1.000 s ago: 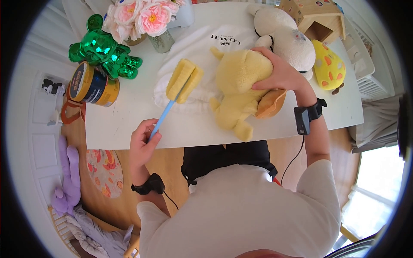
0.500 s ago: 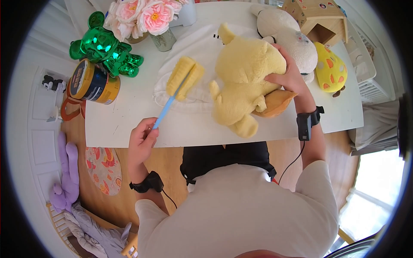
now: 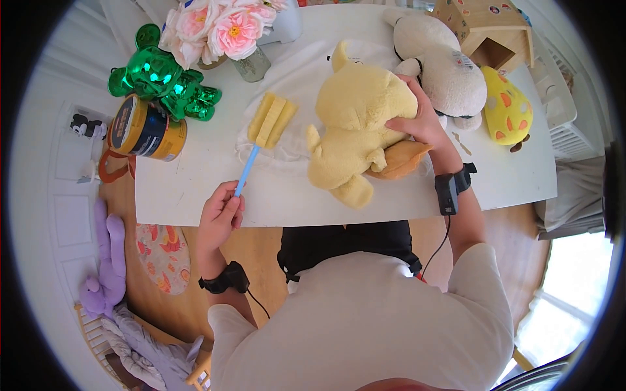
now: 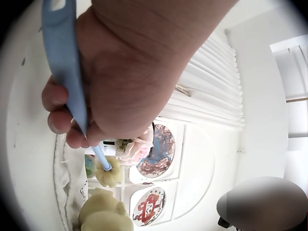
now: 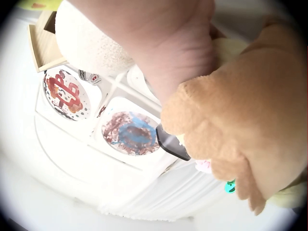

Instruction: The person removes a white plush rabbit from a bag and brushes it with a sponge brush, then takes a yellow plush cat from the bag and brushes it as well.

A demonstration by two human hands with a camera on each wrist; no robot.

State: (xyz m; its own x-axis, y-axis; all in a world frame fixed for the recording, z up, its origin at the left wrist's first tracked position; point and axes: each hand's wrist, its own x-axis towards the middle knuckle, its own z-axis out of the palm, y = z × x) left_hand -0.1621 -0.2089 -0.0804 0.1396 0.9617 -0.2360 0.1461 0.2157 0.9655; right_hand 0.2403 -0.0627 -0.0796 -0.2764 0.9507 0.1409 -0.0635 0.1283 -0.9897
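In the head view a yellow duster (image 3: pixel 271 121) on a blue handle (image 3: pixel 246 172) is raised, its handle gripped by my left hand (image 3: pixel 222 215). My right hand (image 3: pixel 424 124) holds a yellow plush toy (image 3: pixel 362 98) by the side of its head, fingers partly hidden behind it. An orange-brown part (image 3: pixel 399 160) of the plush shows below that hand and fills much of the right wrist view. Duster and plush are apart. The left wrist view shows the blue handle (image 4: pixel 67 62) running through the curled fingers of my left hand (image 4: pixel 130 72).
A white cloth (image 3: pixel 293 72) lies on the white table (image 3: pixel 195 189). At the left are a green shiny bear (image 3: pixel 153 73), a yellow-and-black tub (image 3: pixel 149 130) and pink flowers (image 3: pixel 235 32) in glass. At the right stand a white plush (image 3: pixel 447 78), a yellow spotted plush (image 3: pixel 505 107) and a wooden house (image 3: pixel 486 29).
The yellow plush has turned and tilted in my right hand, and most recently shifted left. The duster has turned more upright in my left hand and moved slightly left and down.
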